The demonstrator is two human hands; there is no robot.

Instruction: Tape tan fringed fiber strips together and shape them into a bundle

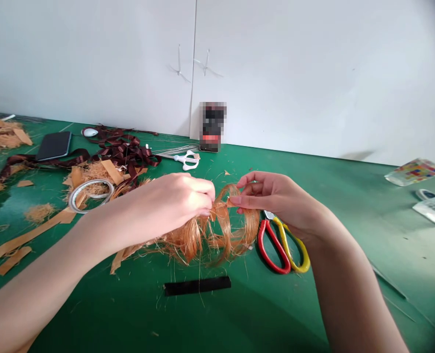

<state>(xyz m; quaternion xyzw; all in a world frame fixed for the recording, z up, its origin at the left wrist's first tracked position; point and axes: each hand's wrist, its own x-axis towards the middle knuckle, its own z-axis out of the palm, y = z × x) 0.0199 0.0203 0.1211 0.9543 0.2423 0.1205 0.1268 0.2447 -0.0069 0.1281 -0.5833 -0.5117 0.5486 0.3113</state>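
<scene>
Both hands pinch a bundle of shiny orange-brown fibre strands [191, 235] held just above the green table. My left hand [181, 196] is closed on its upper part, fingertips hidden from above. On the other side my right hand [272, 193] pinches a looped end of the strands between thumb and forefinger. Loose hairs hang below the hands. A short black strip [197, 286] lies on the table beneath the bundle. Scissors with one red and one yellow handle [274, 250] lie right beside the right hand, their blades partly hidden.
Left of the hands lie a tape roll [72, 196], tan strips [37, 230] and fibre clumps. Dark brown ribbon [125, 149], a phone [54, 146] and white-handled scissors [188, 160] sit farther back. A phone-like object with a blurred screen [212, 127] leans on the white wall. Plastic packets [414, 171] lie right.
</scene>
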